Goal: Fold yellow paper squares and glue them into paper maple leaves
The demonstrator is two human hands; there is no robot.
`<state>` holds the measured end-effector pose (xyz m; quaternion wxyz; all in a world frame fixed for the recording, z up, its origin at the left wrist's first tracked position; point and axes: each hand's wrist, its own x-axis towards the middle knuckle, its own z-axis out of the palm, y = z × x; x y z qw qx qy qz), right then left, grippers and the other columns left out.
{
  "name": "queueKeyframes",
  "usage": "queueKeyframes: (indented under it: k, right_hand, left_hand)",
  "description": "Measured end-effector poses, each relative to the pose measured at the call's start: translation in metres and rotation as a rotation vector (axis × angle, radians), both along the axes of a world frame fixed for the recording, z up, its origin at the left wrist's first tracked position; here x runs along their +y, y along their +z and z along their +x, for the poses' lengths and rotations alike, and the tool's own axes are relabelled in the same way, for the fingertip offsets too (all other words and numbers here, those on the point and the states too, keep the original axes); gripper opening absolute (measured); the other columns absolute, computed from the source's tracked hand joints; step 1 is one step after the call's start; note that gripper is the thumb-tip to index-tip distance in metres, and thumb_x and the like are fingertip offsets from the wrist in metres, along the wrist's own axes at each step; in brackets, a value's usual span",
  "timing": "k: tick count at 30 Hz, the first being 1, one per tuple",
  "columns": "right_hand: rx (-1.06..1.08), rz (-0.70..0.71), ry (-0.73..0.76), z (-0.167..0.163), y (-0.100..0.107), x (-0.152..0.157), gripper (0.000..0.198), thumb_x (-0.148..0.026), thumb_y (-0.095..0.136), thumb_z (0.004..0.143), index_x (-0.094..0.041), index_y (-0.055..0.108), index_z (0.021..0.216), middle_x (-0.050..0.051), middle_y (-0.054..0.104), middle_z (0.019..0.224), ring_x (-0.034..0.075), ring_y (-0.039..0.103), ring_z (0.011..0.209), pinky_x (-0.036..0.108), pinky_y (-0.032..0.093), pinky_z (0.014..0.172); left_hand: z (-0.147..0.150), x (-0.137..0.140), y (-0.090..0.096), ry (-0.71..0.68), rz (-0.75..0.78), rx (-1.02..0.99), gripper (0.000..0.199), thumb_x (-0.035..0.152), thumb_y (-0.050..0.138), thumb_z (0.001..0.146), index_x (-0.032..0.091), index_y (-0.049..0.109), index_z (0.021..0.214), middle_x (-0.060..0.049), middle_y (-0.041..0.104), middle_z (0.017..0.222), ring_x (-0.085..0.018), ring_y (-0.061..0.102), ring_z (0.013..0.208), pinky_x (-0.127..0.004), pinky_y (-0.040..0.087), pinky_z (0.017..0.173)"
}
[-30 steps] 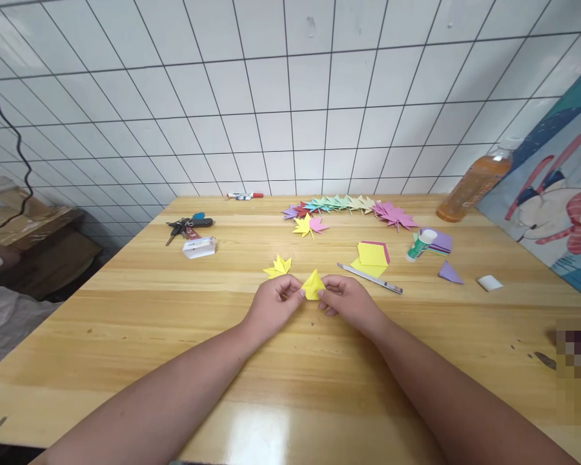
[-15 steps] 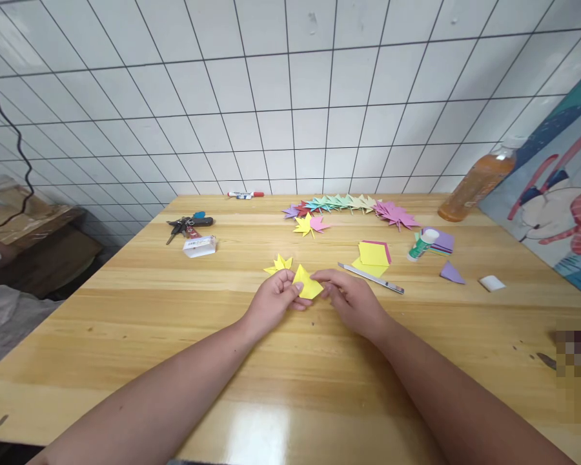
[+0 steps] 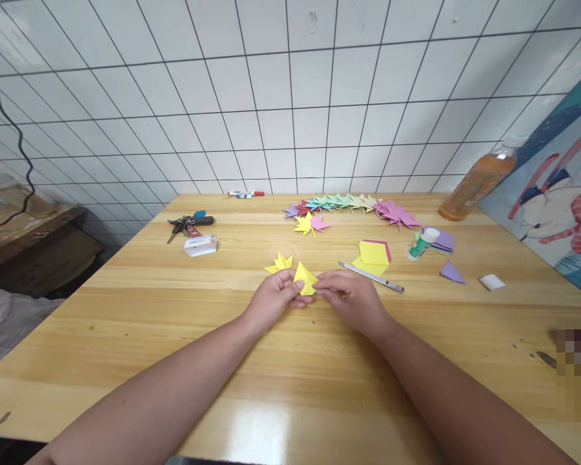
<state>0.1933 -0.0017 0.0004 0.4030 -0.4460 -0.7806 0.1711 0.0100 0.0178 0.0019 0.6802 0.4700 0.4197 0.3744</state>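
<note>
A small folded yellow paper (image 3: 305,279) is held up over the wooden table, its point facing away from me. My left hand (image 3: 279,289) pinches its left side, thumb on top and fingers beneath. At its right edge, the closed fingertips of my right hand (image 3: 349,297) grip the paper. Just beyond my left hand lies a pointed yellow folded paper piece (image 3: 279,263). To the right, near my right hand, a utility knife (image 3: 372,276) rests beside yellow paper squares (image 3: 373,252) with a dark pink sheet under them.
Folded paper leaves (image 3: 341,203) in several colours line the back. A glue stick (image 3: 423,244), purple paper squares (image 3: 444,241), a purple folded piece (image 3: 452,272) and a bottle (image 3: 479,184) stand or lie right. Keys (image 3: 186,225), a small white box (image 3: 200,245) and a marker (image 3: 246,194) lie left.
My right fingers have moved slightly left and closed on the paper's right edge. The paper's right corner is folded in, so its outline looks narrower.
</note>
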Motion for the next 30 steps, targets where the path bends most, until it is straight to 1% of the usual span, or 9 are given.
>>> queueKeyframes:
  k: [6,11,16,18,20,22,24,27,30]
  right_hand:
    - [-0.102,0.1,0.063,0.001,-0.004,0.002,0.029,-0.014,0.049,0.084,-0.027,0.065,0.103,0.003,0.068,0.102,0.016,0.061,0.094,0.033,0.048,0.083]
    - [-0.141,0.166,0.043,0.001,-0.005,0.003,0.018,-0.019,0.052,0.084,-0.024,0.068,0.092,0.004,0.069,0.091,0.016,0.061,0.087,0.032,0.047,0.08]
    - [-0.112,0.178,0.022,-0.003,0.0,-0.001,0.018,-0.019,0.05,0.085,-0.024,0.067,0.089,0.004,0.067,0.091,0.015,0.06,0.085,0.029,0.046,0.077]
    - [-0.132,0.149,0.01,-0.005,0.003,-0.003,0.019,-0.018,0.05,0.085,-0.025,0.066,0.093,0.004,0.067,0.09,0.016,0.059,0.084,0.03,0.046,0.076]
    - [-0.127,0.084,-0.027,-0.007,0.005,-0.006,0.023,-0.019,0.051,0.084,-0.025,0.062,0.103,0.004,0.067,0.089,0.018,0.059,0.083,0.031,0.046,0.074]
    - [-0.053,0.0,-0.067,-0.01,0.004,-0.007,0.027,-0.019,0.055,0.081,-0.024,0.059,0.107,0.004,0.067,0.089,0.017,0.059,0.081,0.03,0.047,0.072]
    - [0.057,-0.087,-0.084,-0.012,0.003,-0.007,0.023,-0.018,0.058,0.078,-0.025,0.062,0.099,0.003,0.066,0.085,0.016,0.059,0.078,0.028,0.048,0.068]
    - [0.191,-0.2,-0.067,-0.013,0.0,-0.003,0.009,-0.021,0.06,0.076,-0.024,0.066,0.083,0.002,0.064,0.082,0.015,0.058,0.075,0.026,0.048,0.063]
    - [0.233,-0.261,-0.048,-0.012,-0.002,0.001,0.008,-0.023,0.063,0.074,-0.023,0.067,0.08,0.002,0.064,0.084,0.014,0.057,0.073,0.025,0.047,0.061]
  left_hand:
    - [-0.001,0.0,-0.001,0.02,-0.014,-0.025,0.03,0.034,0.07,0.069,0.014,0.059,0.089,-0.004,0.069,0.085,-0.011,0.067,0.065,-0.017,0.048,0.056]
    - [0.001,-0.001,0.002,-0.004,-0.015,0.011,0.032,0.037,0.071,0.068,0.013,0.059,0.085,-0.003,0.068,0.078,-0.012,0.066,0.065,-0.018,0.049,0.057]
    - [0.001,-0.002,0.003,-0.012,-0.002,0.026,0.033,0.038,0.071,0.068,0.013,0.059,0.085,-0.003,0.067,0.075,-0.013,0.066,0.064,-0.018,0.049,0.056]
    - [0.001,-0.002,0.002,-0.01,0.01,0.043,0.033,0.038,0.071,0.068,0.013,0.058,0.086,-0.003,0.067,0.072,-0.014,0.067,0.065,-0.018,0.049,0.056]
    - [0.002,-0.002,0.002,-0.017,0.018,0.061,0.034,0.038,0.07,0.069,0.013,0.058,0.088,-0.004,0.068,0.073,-0.014,0.067,0.066,-0.019,0.05,0.057]
    - [0.002,-0.002,0.001,-0.025,0.022,0.069,0.034,0.038,0.07,0.069,0.013,0.058,0.088,-0.004,0.068,0.073,-0.014,0.067,0.065,-0.02,0.05,0.058]
    - [0.002,-0.002,0.001,-0.018,0.023,0.066,0.033,0.037,0.07,0.069,0.013,0.058,0.088,-0.003,0.067,0.069,-0.014,0.067,0.064,-0.02,0.05,0.057]
    - [0.002,-0.002,0.0,-0.014,0.026,0.059,0.033,0.038,0.071,0.068,0.014,0.058,0.087,-0.002,0.066,0.065,-0.015,0.067,0.063,-0.021,0.05,0.057]
    - [0.001,-0.002,-0.001,-0.035,0.036,0.062,0.034,0.039,0.069,0.069,0.014,0.058,0.088,-0.003,0.067,0.068,-0.016,0.067,0.064,-0.022,0.05,0.058]
